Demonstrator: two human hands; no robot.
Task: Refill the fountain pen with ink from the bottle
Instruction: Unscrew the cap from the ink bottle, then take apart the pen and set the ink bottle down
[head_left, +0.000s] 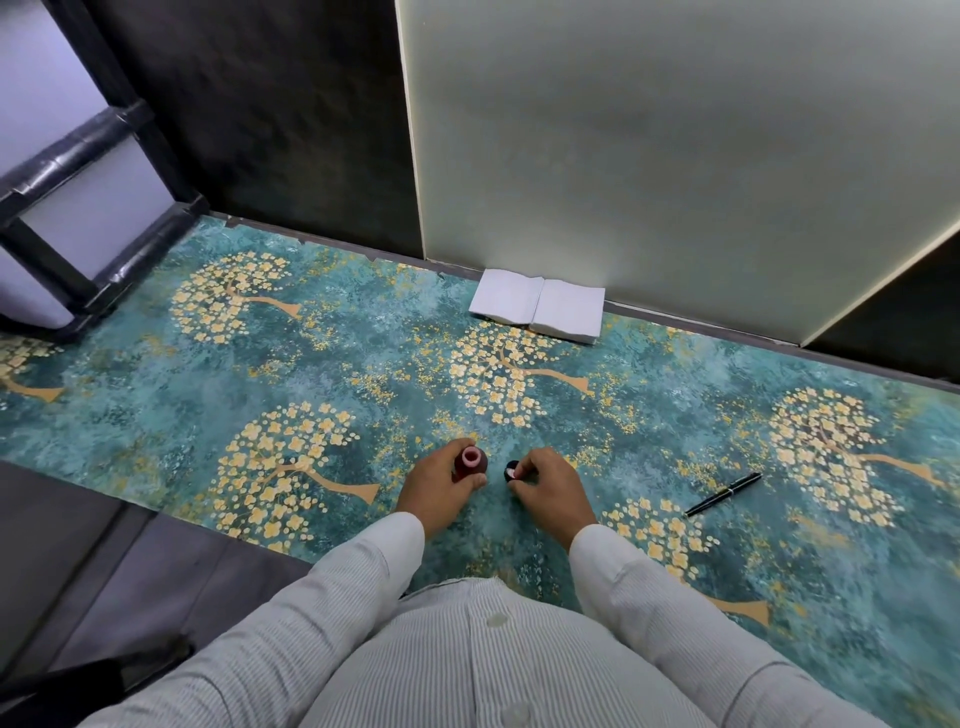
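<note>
A small dark red ink bottle (471, 461) with a pinkish open mouth stands on the patterned table, and my left hand (439, 491) grips it from the left side. My right hand (550, 491) holds the bottle's black cap (511, 472) just to the right of the bottle, with its pale inside facing up. The black fountain pen (723, 494) lies capped on the table further right, apart from both hands.
An open white notebook (537, 305) lies at the far edge against a pale green panel (675, 156). The teal table cover (363, 364) with gold tree prints spreads left and right. A dark frame (78, 208) stands at the far left.
</note>
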